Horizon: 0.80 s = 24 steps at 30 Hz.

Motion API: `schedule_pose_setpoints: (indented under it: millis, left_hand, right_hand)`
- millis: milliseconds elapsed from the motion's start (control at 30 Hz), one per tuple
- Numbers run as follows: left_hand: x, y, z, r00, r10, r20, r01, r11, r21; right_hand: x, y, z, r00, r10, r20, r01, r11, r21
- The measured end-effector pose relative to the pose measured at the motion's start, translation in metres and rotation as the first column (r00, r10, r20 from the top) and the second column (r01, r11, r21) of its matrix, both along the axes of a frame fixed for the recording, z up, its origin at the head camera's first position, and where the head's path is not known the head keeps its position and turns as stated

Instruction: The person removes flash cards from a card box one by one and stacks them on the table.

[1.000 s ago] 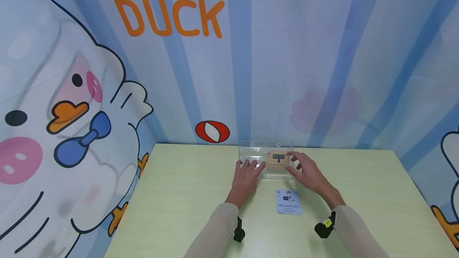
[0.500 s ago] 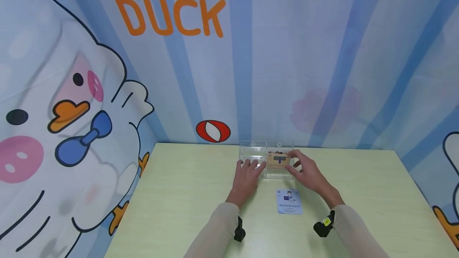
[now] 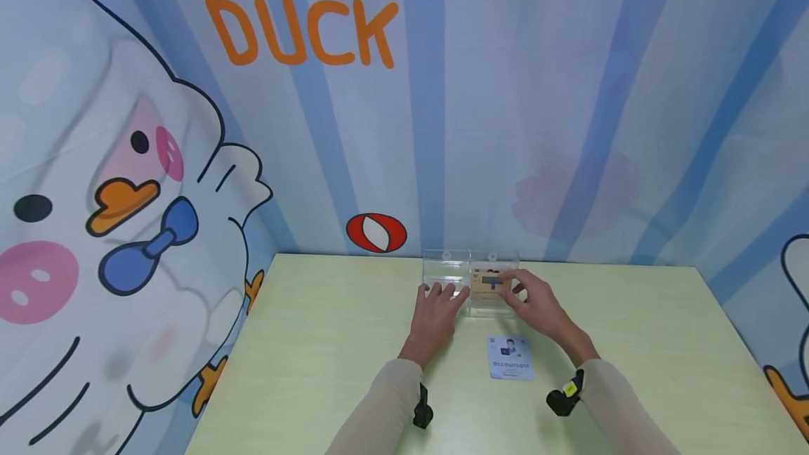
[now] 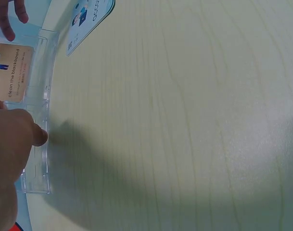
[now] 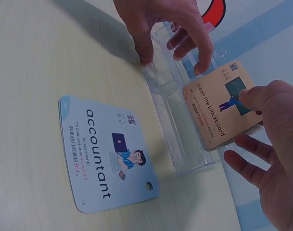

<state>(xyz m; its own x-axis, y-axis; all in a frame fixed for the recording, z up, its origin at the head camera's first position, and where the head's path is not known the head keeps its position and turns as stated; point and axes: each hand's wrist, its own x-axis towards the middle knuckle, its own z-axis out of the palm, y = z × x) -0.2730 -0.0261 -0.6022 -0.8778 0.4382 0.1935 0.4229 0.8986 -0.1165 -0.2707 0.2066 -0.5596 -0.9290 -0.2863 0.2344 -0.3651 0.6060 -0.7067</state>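
A clear plastic card holder with two side-by-side compartments stands at the back of the table. My left hand grips its left compartment, thumb at the front edge and fingers curled inside, as the right wrist view shows. Tan "clean the blackboard" cards are stacked in the right compartment, leaning back. At their right side my right hand pinches the stack, one digit over the printed face and others by the edge. A blue "accountant" card with a punched hole lies flat on the table in front of the holder.
The pale wood-grain table ends at a striped blue curtain right behind the holder. A large printed duck fills the curtain's left side.
My right hand has shifted slightly left over the tan cards, covering more of their right side. Another card edge shows above the front card. The left hand and blue card stay put.
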Motion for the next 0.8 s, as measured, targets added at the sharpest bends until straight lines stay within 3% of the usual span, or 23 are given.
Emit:
schedule_pose_setpoints:
  millis: [433,800]
  left_hand:
    - [0.0,0.001,-0.001,1.0,-0.003,-0.008,0.003,1.0,-0.002]
    - [-0.001,0.001,-0.002,1.0,0.0,-0.012,0.0,1.0,-0.013]
  right_hand:
    - [-0.001,-0.001,0.02,1.0,0.003,-0.028,-0.001,0.999,0.041]
    - [0.006,0.005,0.031,0.997,-0.013,-0.078,0.014,1.0,0.013]
